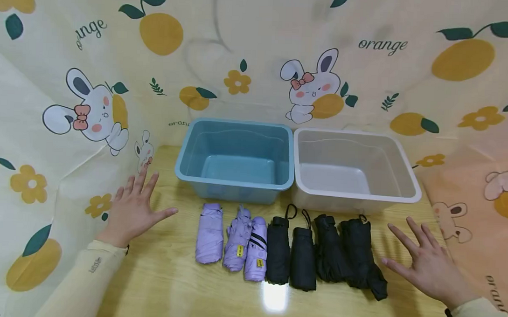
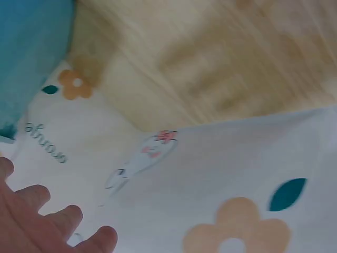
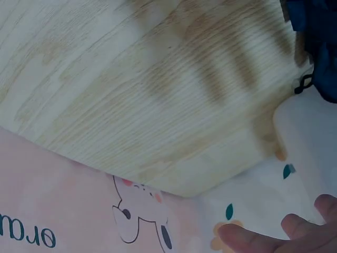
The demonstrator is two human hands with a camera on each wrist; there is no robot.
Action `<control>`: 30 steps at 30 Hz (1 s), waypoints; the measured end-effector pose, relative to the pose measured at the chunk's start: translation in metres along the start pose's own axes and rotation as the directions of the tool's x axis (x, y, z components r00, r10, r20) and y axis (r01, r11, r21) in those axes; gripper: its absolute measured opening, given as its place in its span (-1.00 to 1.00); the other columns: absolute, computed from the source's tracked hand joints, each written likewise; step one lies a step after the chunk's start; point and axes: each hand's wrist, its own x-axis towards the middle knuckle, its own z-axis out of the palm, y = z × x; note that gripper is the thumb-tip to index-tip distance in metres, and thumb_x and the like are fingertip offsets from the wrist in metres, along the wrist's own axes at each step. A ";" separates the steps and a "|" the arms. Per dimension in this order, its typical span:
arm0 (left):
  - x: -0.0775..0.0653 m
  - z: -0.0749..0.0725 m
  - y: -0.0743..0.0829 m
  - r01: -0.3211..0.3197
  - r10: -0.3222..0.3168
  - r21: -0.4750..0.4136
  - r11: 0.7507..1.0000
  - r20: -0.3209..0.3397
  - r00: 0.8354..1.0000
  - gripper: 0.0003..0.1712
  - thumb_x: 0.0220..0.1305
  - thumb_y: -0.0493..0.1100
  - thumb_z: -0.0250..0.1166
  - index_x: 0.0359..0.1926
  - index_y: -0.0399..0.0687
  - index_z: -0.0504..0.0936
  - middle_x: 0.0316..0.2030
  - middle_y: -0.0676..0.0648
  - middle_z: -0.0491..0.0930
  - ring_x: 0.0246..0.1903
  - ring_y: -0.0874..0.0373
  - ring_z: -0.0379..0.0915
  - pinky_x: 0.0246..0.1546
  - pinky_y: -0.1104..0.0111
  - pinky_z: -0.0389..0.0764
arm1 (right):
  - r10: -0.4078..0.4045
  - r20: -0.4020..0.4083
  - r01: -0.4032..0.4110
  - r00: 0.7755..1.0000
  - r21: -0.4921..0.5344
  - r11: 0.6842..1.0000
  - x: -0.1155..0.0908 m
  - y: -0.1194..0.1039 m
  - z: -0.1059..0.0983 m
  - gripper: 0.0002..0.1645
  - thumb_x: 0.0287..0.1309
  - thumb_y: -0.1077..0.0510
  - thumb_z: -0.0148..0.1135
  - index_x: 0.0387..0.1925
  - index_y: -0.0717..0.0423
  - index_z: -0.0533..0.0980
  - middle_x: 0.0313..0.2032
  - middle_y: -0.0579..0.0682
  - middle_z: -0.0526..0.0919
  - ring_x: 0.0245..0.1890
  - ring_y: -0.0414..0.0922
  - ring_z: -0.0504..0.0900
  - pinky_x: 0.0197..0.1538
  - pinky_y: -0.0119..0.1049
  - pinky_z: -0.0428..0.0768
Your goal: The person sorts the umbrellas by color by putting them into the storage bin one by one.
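your left hand (image 1: 131, 215) and right hand (image 1: 432, 269) are both released: fingers spread, nothing held. seven folded umbrellas (image 1: 278, 257) lie side by side between them, from the leftmost purple umbrella (image 1: 210, 234), right of your left hand, to the rightmost black umbrella (image 1: 360, 255), just left of your right hand.

check the axis first: each umbrella runs lengthwise roughly away from you, toward the blue bin (image 1: 236, 193) and white bin (image 1: 357, 195) ahead, so a grip would probably need to close across its width. the rightmost black umbrella slants, near end toward your right hand, which looks the nearer hand to it; the purple ones sit nearer your left.

limits of view: your left wrist view gives partial fingers and a blurred, cut-off piece of the blue bin, with no umbrella. your right wrist view cuts off dark fabric (image 3: 326, 58) at the edge beside a small loop (image 3: 298, 90); you cannot tell there where the umbrella ends. clearance between hands and table (image 1: 182, 286) is hard to judge
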 end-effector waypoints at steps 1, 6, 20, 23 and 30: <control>0.002 -0.001 0.004 -0.006 0.006 -0.003 1.000 -0.001 1.000 0.33 0.02 0.64 0.17 0.57 -0.09 0.03 0.55 -0.26 -0.19 0.40 -0.48 -0.11 0.26 -0.37 0.01 | -0.006 0.000 0.006 1.000 0.009 1.000 0.000 -0.001 0.000 0.12 0.15 -0.32 0.34 0.59 -0.24 -0.02 0.54 0.28 -0.25 0.41 0.53 -0.25 0.00 0.71 -0.07; 0.014 -0.007 0.023 -0.032 0.032 -0.021 0.999 -0.027 0.999 0.34 0.02 0.63 0.18 0.58 -0.09 0.00 0.55 -0.28 -0.16 0.45 -0.40 -0.17 0.29 -0.33 0.01 | -0.048 -0.020 0.049 0.999 0.027 0.998 -0.001 -0.003 0.001 0.11 0.15 -0.26 0.38 0.58 -0.15 0.03 0.53 0.34 -0.22 0.41 0.53 -0.26 0.00 0.67 0.03; 0.053 -0.002 0.064 -0.043 0.042 -0.036 0.998 -0.030 0.999 0.35 0.03 0.69 0.08 0.61 0.04 -0.14 0.55 -0.27 -0.15 0.45 -0.42 -0.24 0.35 -0.27 -0.06 | -0.098 0.046 0.091 0.994 0.123 0.988 -0.011 -0.031 0.010 0.13 0.11 -0.29 0.40 0.58 -0.21 0.04 0.52 0.28 -0.11 0.37 0.54 -0.03 0.03 0.57 0.23; 0.058 0.005 0.067 -0.050 0.049 -0.061 0.997 -0.022 0.999 0.32 0.08 0.67 0.07 0.61 0.03 -0.16 0.55 -0.25 -0.17 0.44 -0.45 -0.19 0.31 -0.31 0.02 | -0.095 0.077 0.085 0.993 0.129 0.988 -0.015 -0.035 0.012 0.13 0.10 -0.33 0.39 0.57 -0.18 0.06 0.51 0.26 -0.07 0.32 0.51 0.11 -0.14 0.46 0.45; 0.061 0.011 0.069 -0.042 0.041 -0.080 0.996 -0.010 0.999 0.28 0.19 0.59 0.06 0.59 -0.14 -0.17 0.55 -0.26 -0.15 0.43 -0.43 -0.12 0.26 -0.34 0.07 | -0.109 0.141 0.079 0.984 0.202 0.976 -0.021 -0.042 0.017 0.18 0.02 -0.36 0.43 0.56 -0.19 0.08 0.49 0.26 -0.02 -0.34 -0.19 0.62 -0.47 -0.30 0.52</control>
